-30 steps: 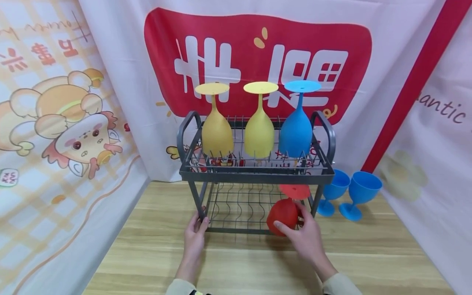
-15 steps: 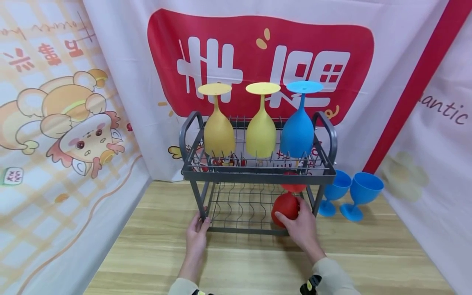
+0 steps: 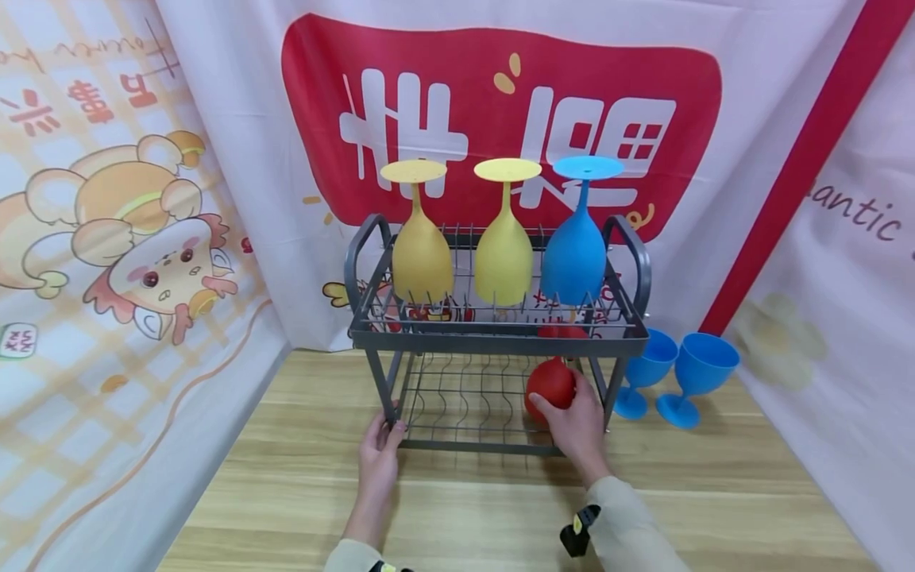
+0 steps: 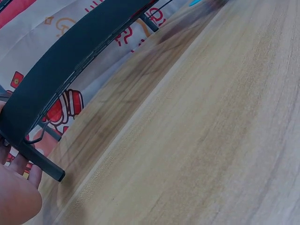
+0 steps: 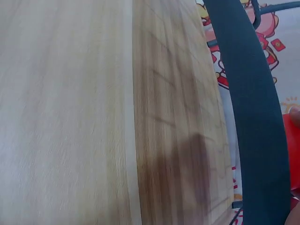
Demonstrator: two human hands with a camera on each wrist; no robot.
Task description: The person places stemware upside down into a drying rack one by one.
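Note:
In the head view a dark two-tier dish rack [image 3: 500, 344] stands on the wooden table. My left hand [image 3: 379, 465] grips its lower front-left corner, thumb in front; the left wrist view shows fingers under the rack's bottom bar [image 4: 70, 61]. On the lower tier, at the right, my right hand [image 3: 581, 425] holds a red plastic goblet [image 3: 550, 389] by its bowl. The goblet is upside down, its base partly hidden behind the upper tier's front rim. In the right wrist view only a red edge of the goblet [image 5: 293, 145] shows.
Upside down on the upper tier stand an orange-yellow goblet [image 3: 422, 262], a yellow goblet [image 3: 503, 262] and a blue goblet [image 3: 573, 262]. Two more blue goblets [image 3: 706, 364] stand upright on the table right of the rack. Printed cloth [image 3: 236, 119] hangs behind and at both sides.
My right hand has moved the red goblet forward and up, deeper into the lower tier. The left hand keeps its grip on the rack's corner.

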